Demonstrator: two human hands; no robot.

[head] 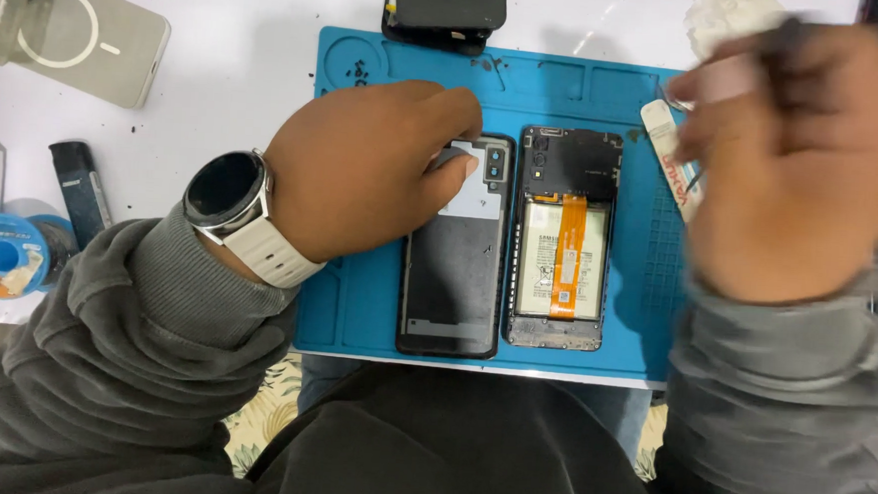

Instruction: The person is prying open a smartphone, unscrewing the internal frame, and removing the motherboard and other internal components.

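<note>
My left hand (373, 168) rests on the upper end of the phone back cover (456, 248), fingertips curled down onto it beside the camera window, pressing rather than gripping. The cover lies inside-up on the blue work mat (346, 302), lengthwise toward the far edge of the table (219, 55). On that wrist I wear a round watch (225, 190) with a pale strap.

Just beside the cover, to its right and almost touching, lies the opened phone body (564, 252), with its pale battery (558, 261) showing and an orange flex strip (569, 254) running down the middle of it.

My right hand (789, 165) is blurred, raised over the right edge of the mat. It is clenched around a thin dark tool (788, 45), pinched near my fingertips; I cannot tell what kind of tool it is. Under that hand, on the mat's right side, lies a small white tube (664, 149).

At the far edge of the mat sits a dark block-shaped device (444, 9). Toward the far left corner of the table lies a grey power bank (94, 43) with a ring on its face. Along the left edge stand a spool of solder wire (8, 251) and a slim dark stick-shaped gadget (79, 190).
</note>
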